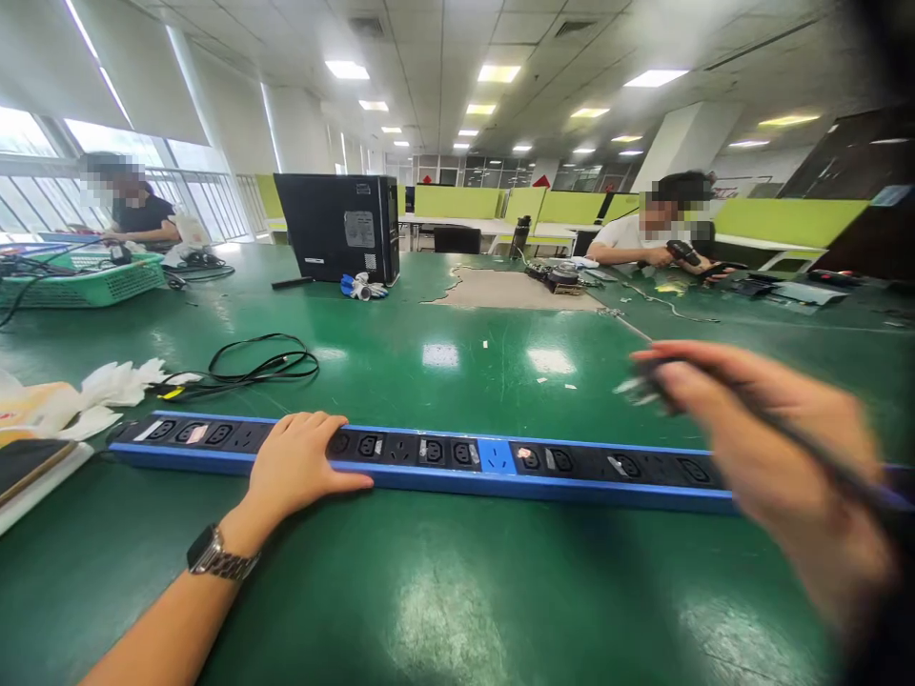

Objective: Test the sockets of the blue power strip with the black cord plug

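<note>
A long blue power strip (443, 479) with black sockets lies across the green table in front of me. My left hand (296, 457) grips it left of its middle, thumb along the near side and fingers over the far edge. Raised above the right part of the strip, my right hand (779, 448) is closed on a black power cord's plug (661, 381), blurred by motion. Its pale metal prongs point left, and the cord (793, 433) runs back across the hand to the right. The strip's right end is mostly hidden behind this hand.
A coiled black cable (264, 367) lies beyond the strip, near crumpled white tissue (121, 386). Farther back stand a green basket (107, 281) and a black computer tower (335, 229). Two people sit across the table; the one at right holds a dark tool (682, 252).
</note>
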`<state>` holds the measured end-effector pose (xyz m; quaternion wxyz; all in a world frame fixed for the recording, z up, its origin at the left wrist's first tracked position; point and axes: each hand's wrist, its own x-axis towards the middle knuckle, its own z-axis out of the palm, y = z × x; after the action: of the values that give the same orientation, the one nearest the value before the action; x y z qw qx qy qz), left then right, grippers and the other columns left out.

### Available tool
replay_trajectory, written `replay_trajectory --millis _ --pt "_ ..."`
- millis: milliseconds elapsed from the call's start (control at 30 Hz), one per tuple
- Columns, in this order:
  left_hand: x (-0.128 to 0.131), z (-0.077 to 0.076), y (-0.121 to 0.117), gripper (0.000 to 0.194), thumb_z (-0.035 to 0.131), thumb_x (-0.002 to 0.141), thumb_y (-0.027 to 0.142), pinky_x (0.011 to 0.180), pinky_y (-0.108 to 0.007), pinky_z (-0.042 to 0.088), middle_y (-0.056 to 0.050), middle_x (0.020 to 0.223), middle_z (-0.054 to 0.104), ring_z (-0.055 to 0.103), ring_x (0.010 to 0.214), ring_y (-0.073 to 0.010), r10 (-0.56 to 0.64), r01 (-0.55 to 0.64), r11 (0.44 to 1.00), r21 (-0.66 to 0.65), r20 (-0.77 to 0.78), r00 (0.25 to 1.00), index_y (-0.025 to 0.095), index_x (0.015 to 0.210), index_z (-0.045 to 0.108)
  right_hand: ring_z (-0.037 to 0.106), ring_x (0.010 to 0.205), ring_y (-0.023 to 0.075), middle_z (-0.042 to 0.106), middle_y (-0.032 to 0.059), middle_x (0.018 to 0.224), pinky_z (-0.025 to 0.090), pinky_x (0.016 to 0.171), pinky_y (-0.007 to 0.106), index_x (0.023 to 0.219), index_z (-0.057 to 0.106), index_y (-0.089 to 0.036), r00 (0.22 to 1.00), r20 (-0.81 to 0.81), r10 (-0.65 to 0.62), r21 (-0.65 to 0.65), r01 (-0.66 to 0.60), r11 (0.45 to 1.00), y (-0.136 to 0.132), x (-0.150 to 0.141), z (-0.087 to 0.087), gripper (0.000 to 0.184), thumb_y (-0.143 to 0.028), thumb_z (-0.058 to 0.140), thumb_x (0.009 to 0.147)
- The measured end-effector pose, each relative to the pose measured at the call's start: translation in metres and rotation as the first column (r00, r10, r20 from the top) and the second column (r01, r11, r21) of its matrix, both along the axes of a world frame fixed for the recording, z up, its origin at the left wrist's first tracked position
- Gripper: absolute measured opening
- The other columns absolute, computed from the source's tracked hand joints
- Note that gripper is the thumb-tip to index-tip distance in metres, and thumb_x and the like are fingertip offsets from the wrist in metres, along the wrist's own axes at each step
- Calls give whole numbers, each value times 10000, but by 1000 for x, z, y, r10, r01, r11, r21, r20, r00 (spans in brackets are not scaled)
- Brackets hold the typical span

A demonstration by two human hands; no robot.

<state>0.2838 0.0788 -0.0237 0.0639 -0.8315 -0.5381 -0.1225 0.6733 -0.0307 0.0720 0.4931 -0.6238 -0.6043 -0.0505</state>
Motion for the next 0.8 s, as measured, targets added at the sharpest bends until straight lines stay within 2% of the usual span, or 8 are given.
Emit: replay_trajectory --millis 67,167,300,400,500,633,733,800 --pt "0 0 0 825 620 604 801 978 -461 401 -100 1083 681 588 1044 -331 1 -1 1000 -2 2 1000 194 1164 627 682 699 198 746 27 853 517 603 297 960 721 -247 985 -22 169 -98 -171 980 13 -51 -4 244 -420 598 839" --pt "0 1 -1 818 625 595 800 976 -464 401 -99 1082 680 590 1044 -332 -12 12 1000 4 14 1000 208 1160 629 701 786 196 756 27 887 529 712 297 968 716 -223 911 43 410 -207 -393 896 40 -123 -32 212 -342 590 846" --pt "1 0 -3 798 641 596 785 973 -464 401 -97 1071 679 586 1043 -328 -22 21 999 26 44 999 209 1148 634 697 794 211 749 44 863 500 715 301 937 693 -215 899 168 404 -386 -317 866 68 -176 -63 161 -300 568 882" --pt "1 -1 -3 786 647 591 782 974 -458 397 -91 1062 680 587 1041 -321 -27 25 999 26 51 998 220 1139 636 678 768 221 725 84 860 484 668 305 883 651 -194 885 334 324 -431 -162 888 70 -194 -68 162 -293 527 919" --pt "1 -1 -3 775 650 597 774 980 -452 391 -90 1065 682 588 1039 -316 -20 19 999 27 48 999 218 1136 635 655 772 233 696 120 852 481 637 312 879 622 -171 831 482 278 -381 -87 921 64 -203 -68 149 -230 495 931" --pt "2 -1 -3 795 646 588 786 980 -465 390 -95 1058 684 591 1038 -324 -33 31 999 32 58 998 211 1137 639 651 814 229 708 89 908 497 695 327 941 641 -177 864 372 340 -370 -198 908 59 -194 -78 139 -233 517 914" --pt "5 -2 -5 815 635 586 803 981 -482 382 -103 1061 685 591 1037 -333 -39 37 999 29 59 998 199 1134 641 649 847 199 713 63 962 497 762 312 976 650 -192 893 233 385 -229 -335 914 58 -184 -89 161 -235 506 917" --pt "6 -3 -6 816 619 592 816 980 -484 377 -105 1072 685 590 1038 -331 -46 45 999 23 55 997 203 1132 640 642 812 189 712 64 934 495 747 308 945 657 -191 904 214 370 -138 -347 928 57 -183 -88 198 -213 461 929"
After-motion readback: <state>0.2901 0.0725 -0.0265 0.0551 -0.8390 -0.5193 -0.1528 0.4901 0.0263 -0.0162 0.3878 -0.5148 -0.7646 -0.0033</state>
